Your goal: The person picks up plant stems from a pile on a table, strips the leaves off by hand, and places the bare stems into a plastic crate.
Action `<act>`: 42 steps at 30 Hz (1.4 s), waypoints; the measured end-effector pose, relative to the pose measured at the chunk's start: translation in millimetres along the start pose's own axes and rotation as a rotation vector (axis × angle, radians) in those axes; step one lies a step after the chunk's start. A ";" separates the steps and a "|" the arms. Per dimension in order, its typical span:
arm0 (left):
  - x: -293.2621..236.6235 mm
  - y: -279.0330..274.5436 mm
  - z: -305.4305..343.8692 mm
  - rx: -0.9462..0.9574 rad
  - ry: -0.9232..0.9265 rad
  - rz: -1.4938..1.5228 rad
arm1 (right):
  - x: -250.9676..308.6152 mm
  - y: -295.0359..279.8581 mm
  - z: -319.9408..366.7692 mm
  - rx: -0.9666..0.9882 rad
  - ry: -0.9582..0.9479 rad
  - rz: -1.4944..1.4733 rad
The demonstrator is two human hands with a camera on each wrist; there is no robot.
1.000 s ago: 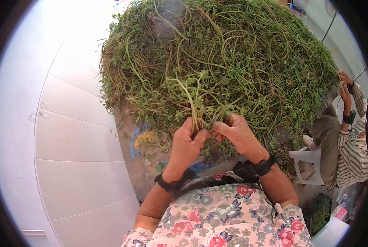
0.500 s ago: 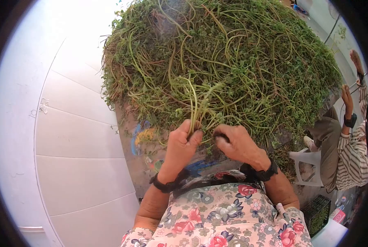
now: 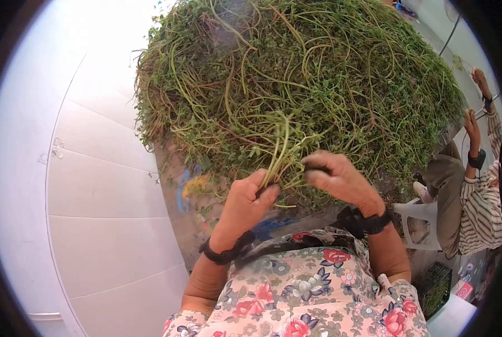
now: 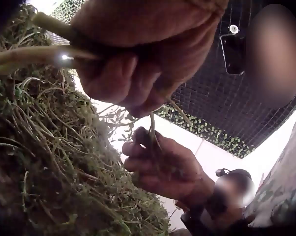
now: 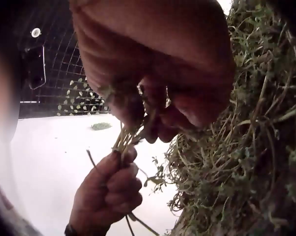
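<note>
My left hand (image 3: 242,202) grips a small bunch of green stems (image 3: 277,160), thumb against curled fingers, the stems rising from the fist. My right hand (image 3: 345,181) is just to the right with its fingers bent. In the right wrist view its fingertips pinch at thin, leafy stems (image 5: 123,140) that run up from the left fist (image 5: 108,194). From the left wrist, thick cut stems (image 4: 35,56) stick out of the left hand, and the right hand (image 4: 170,167) shows below. A large heap of leafy greens (image 3: 329,84) spreads right beyond both hands.
The heap covers most of a table (image 3: 172,213) with painted patches at its near left edge. A white wall (image 3: 110,236) runs along the left. At right, another person in a striped shirt (image 3: 484,210) sits by a white plastic chair (image 3: 422,224); a dark crate (image 3: 435,286) stands lower.
Both hands were together at the stems; the right hand has drawn away to the right. The left keeps its bunch, which now leans further right. The other person's hands have parted.
</note>
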State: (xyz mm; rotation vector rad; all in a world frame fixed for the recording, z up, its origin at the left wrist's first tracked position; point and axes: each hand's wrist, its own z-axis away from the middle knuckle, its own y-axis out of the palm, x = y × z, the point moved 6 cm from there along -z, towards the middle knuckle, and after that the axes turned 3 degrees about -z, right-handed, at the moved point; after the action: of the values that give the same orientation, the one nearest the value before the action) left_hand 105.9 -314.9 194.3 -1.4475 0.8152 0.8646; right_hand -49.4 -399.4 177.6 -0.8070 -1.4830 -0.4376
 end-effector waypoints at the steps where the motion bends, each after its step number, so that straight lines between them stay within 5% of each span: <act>1: -1.3 0.3 -0.2 0.014 -0.013 -0.024 | 0.6 5.0 -0.1 0.015 0.011 0.016; 7: -2.4 2.6 2.9 0.040 -0.041 -0.092 | -5.1 17.5 -1.7 0.024 -0.087 0.156; 10: -6.4 6.4 2.8 0.013 -0.036 -0.097 | -15.8 13.5 -5.6 -0.086 0.066 0.132; 14: 2.7 0.5 2.4 -0.052 -0.054 -0.015 | -50.9 -16.5 -2.9 -0.320 0.361 -0.507; 17: 9.1 -3.6 2.1 -0.079 -0.075 0.005 | -55.3 -26.4 0.6 -0.313 0.321 -0.684; 29: 12.4 -3.9 -2.0 -0.099 -0.074 0.072 | -35.0 12.9 2.0 0.225 0.212 -0.107; 32: 14.5 -9.8 0.4 -0.108 -0.109 0.068 | -39.4 15.6 5.9 0.206 0.330 -0.270; 38: 17.7 -13.9 2.6 -0.100 -0.156 0.095 | -39.4 19.9 7.1 0.247 0.201 -0.006; 42: 16.3 1.4 3.7 0.036 -0.167 0.152 | -33.4 18.4 3.4 -0.001 -0.019 0.351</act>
State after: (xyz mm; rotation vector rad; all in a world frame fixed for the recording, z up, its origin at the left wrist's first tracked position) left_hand 112.3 -311.3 179.2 -1.2754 0.8173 1.0655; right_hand -41.4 -391.8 141.0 -1.0515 -1.3239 -0.1668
